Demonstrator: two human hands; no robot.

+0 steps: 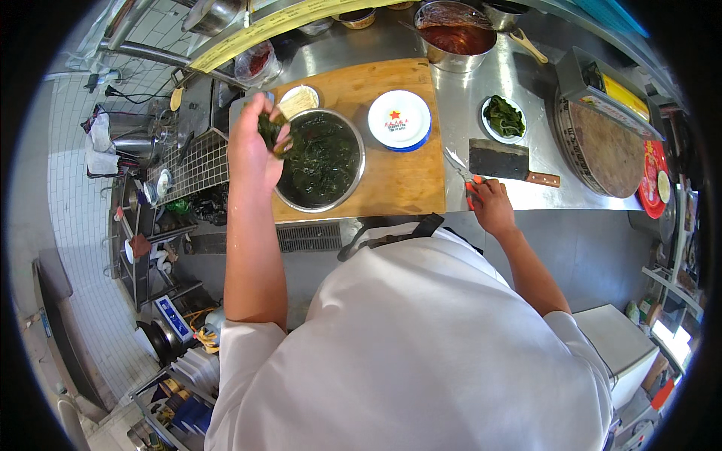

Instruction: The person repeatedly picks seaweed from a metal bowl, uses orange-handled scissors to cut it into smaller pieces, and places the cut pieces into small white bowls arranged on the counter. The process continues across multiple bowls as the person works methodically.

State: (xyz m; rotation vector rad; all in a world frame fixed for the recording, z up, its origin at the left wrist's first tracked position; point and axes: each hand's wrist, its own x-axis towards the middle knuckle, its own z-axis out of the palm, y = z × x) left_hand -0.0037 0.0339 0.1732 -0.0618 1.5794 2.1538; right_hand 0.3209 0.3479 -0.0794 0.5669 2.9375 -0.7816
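Observation:
Dark green wet leaves point(271, 131), seemingly seaweed, are gripped in my left hand point(256, 144), raised over the left rim of a steel bowl point(362, 163). More of the same greens point(321, 155) sit in liquid inside that bowl. On the steel counter, my right hand point(493, 207) has its fingers around the orange handles of a pair of scissors point(459, 163), whose blades point away to the upper left. A cleaver point(499, 159) with a wooden handle lies just beyond that hand. Behind it stands a small white plate of green leaves point(503, 116).
Stacked white plates point(399, 118) rest on the wooden board point(403, 183), with a small dish point(299, 100) behind the bowl. A pot of red sauce point(458, 42) stands at the back. Rightward are a round chopping block point(603, 146) and a red tray point(653, 191). A wire rack point(194, 169) adjoins the left side.

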